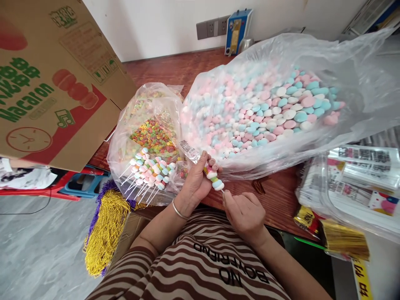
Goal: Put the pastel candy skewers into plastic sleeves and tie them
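My left hand [200, 177] is closed around a clear printed wrapper [189, 151] and the upper part of a candy skewer [215, 180]. The skewer carries pastel marshmallow discs alternating with coloured rings, and its top end is partly hidden by my fingers. My right hand [245, 212] pinches the white stick at the skewer's lower end. Left of my hands, a pile of similar candy skewers [153, 171] lies on a clear bag of colourful ring candies [153, 135]. Beyond my hands rests a large bag of pink, white and blue marshmallow discs [265, 112].
A big cardboard box [40, 83] stands at left. At right a clear plastic tub [326, 175] holds printed wrappers [365, 160], with gold twist ties [345, 238] nearby. A blue device [239, 31] stands against the wall. Gold and purple bead strings [104, 233] hang at lower left.
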Demonstrator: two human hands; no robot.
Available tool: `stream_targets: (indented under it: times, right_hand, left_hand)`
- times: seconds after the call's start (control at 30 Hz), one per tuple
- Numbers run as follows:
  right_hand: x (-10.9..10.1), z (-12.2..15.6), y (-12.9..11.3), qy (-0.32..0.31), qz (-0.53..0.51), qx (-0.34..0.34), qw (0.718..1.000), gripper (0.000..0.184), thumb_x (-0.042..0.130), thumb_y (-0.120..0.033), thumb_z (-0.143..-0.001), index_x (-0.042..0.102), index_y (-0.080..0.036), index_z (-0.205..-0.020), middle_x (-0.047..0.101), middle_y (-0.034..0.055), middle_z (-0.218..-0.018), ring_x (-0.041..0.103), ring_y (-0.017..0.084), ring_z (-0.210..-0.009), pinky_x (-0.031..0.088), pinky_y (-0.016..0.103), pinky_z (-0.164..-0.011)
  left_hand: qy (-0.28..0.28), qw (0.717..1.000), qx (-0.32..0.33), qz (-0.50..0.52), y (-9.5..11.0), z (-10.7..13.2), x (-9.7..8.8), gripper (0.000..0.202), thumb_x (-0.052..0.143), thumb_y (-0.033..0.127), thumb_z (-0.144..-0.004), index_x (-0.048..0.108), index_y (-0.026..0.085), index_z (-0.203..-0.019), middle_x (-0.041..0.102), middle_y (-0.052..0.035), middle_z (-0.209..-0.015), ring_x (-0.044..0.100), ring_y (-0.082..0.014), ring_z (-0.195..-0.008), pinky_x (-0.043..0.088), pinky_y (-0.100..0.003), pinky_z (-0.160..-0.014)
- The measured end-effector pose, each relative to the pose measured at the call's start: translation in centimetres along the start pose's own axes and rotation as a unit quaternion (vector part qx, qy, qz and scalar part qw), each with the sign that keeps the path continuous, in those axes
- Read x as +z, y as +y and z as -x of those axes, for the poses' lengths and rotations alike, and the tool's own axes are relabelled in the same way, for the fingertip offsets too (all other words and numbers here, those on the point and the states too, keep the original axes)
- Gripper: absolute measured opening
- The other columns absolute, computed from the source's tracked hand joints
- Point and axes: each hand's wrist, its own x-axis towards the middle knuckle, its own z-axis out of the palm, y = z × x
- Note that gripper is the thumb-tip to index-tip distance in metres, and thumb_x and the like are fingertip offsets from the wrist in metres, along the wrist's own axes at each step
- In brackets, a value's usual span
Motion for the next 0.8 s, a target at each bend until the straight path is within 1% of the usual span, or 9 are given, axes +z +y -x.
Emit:
stream_targets:
  times: [0.1,0.2,0.3,0.37,0.43,0.5,0.67,0.73,0.8]
  right_hand:
    - [0.2,0.1,0.1,0.002,-0.039,0.017,0.999,0.017,0.058,-0.013,-0.097,0.068,-0.019,-0.108,0.062,0.0005,-0.064,0.056,0.015,-0.059,0.042,0.032,-0.064]
    - [-0.1,-0.3,-0.4,-0.046,-0.232,0.191,0.953,0.017,0.053,-0.028,-0.102,0.067,-0.020,-0.096,0.062,0.0011,-0.065,0.055,0.014,-0.056,0.042,0.029,-0.057]
    - [-0.7,-0.9,-1.2,-0.113,-0.502,0.404,0.756,0.030,0.054,-0.046,-0.101,0.062,-0.021,-0.086,0.045,-0.0077,-0.049,0.039,0.010,-0.040,0.037,0.025,-0.046]
    - [-1.0,-1.3,-1.6,-0.126,-0.625,0.464,0.615,0.034,0.059,-0.051,-0.097,0.060,-0.021,-0.083,0.031,-0.0137,-0.042,0.023,0.006,-0.032,0.035,0.024,-0.042]
    - [-1.0,-1.5,-1.9,-0.133,-0.680,0.470,0.547,0.035,0.062,-0.053,-0.094,0.060,-0.020,-0.081,0.026,-0.0157,-0.041,0.017,0.005,-0.031,0.036,0.024,-0.042]
    - [-0.7,-1.6,-1.8,-0.126,-0.664,0.455,0.580,0.035,0.060,-0.053,-0.095,0.060,-0.021,-0.081,0.026,-0.0147,-0.042,0.018,0.006,-0.032,0.035,0.024,-0.042]
    - [0.2,-1.4,-0.5,-0.010,-0.243,0.253,0.936,0.019,0.059,-0.032,-0.099,0.068,-0.019,-0.088,0.058,-0.0007,-0.058,0.047,0.014,-0.051,0.038,0.030,-0.057]
    - [0.2,-1.4,0.1,0.017,-0.098,0.137,0.986,0.014,0.056,-0.021,-0.100,0.069,-0.017,-0.096,0.065,0.0029,-0.064,0.051,0.016,-0.056,0.038,0.031,-0.062]
    - [-0.1,-1.4,0.4,0.023,-0.036,0.071,0.997,0.014,0.054,-0.016,-0.101,0.068,-0.016,-0.102,0.070,0.0044,-0.071,0.054,0.016,-0.059,0.038,0.031,-0.064]
  left_hand:
    - [-0.009,1.000,-0.001,-0.009,0.0,0.2,0.2,0.033,0.084,0.040,-0.080,0.060,0.017,-0.080,0.050,0.0068,-0.067,0.050,-0.0049,-0.054,0.054,-0.024,-0.071]
    - [-0.016,1.000,0.009,-0.024,-0.2,0.3,0.1,0.036,0.084,0.046,-0.079,0.060,0.018,-0.081,0.048,0.0066,-0.067,0.050,-0.0062,-0.056,0.054,-0.025,-0.073]
    - [-0.050,0.998,0.010,-0.028,-0.2,0.4,-0.1,0.041,0.083,0.053,-0.077,0.060,0.020,-0.081,0.045,0.0066,-0.067,0.048,-0.0070,-0.057,0.055,-0.026,-0.075]
    - [-0.089,0.996,0.005,-0.021,-0.2,0.4,-0.3,0.044,0.084,0.056,-0.075,0.059,0.020,-0.079,0.044,0.0066,-0.066,0.047,-0.0074,-0.056,0.056,-0.027,-0.076]
    - [-0.108,0.994,0.001,-0.022,-0.3,0.5,-0.2,0.047,0.082,0.060,-0.074,0.058,0.020,-0.078,0.043,0.0066,-0.065,0.045,-0.0077,-0.055,0.056,-0.029,-0.077]
    - [-0.101,0.994,-0.008,-0.036,-0.7,0.7,-0.1,0.048,0.078,0.063,-0.077,0.056,0.021,-0.076,0.042,0.0068,-0.063,0.044,-0.0080,-0.054,0.057,-0.031,-0.080]
    - [-0.090,0.995,-0.007,-0.045,-1.9,1.1,0.1,0.043,0.080,0.057,-0.079,0.060,0.019,-0.076,0.049,0.0056,-0.063,0.054,-0.0093,-0.058,0.057,-0.033,-0.085]
    - [-0.086,0.995,-0.002,-0.046,-1.7,1.0,-0.1,0.043,0.086,0.054,-0.073,0.066,0.017,-0.085,0.061,0.0016,-0.073,0.063,-0.0123,-0.068,0.057,-0.033,-0.085]
    - [-0.068,0.997,0.025,-0.041,-0.9,0.7,-0.3,0.048,0.088,0.052,-0.071,0.070,0.017,-0.099,0.070,-0.0029,-0.091,0.069,-0.0156,-0.081,0.058,-0.032,-0.085]
